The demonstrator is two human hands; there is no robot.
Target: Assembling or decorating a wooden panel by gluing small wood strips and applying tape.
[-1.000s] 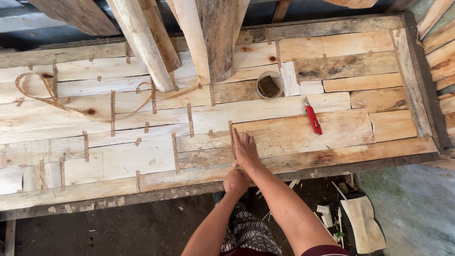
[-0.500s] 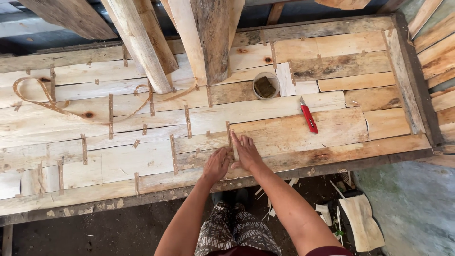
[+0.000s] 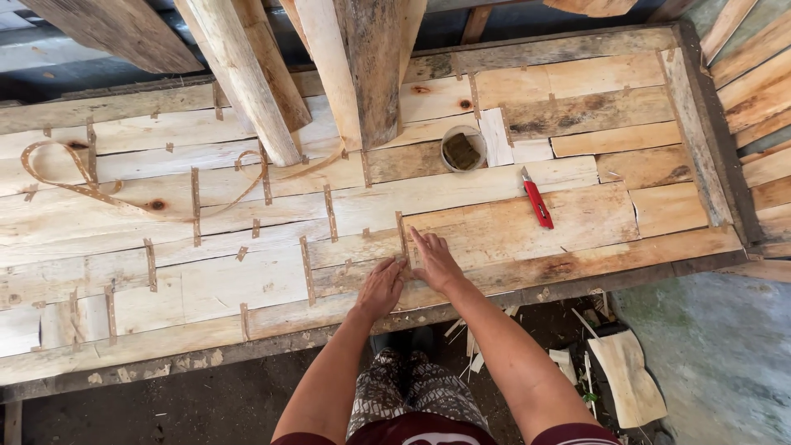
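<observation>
On near edge of rough pale plank panel (image 3: 494, 222), both my hands lie flat, holding nothing. My left hand (image 3: 381, 288) presses fingers-down beside short brown tape strip (image 3: 402, 235) over board seam; my right hand (image 3: 435, 262) spread open, touching strip from right. Wood knotty, unplaned, streaked grey. Red utility knife (image 3: 537, 202) lies right, apart. Round white cup (image 3: 461, 148) farther back. Curled brown tape ribbon (image 3: 82, 181) far left.

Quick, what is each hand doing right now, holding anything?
Left hand: open, holds nothing, pressed flat on the wood sheets.
Right hand: open, holds nothing, fingers flat beside a brown tape strip.
</observation>
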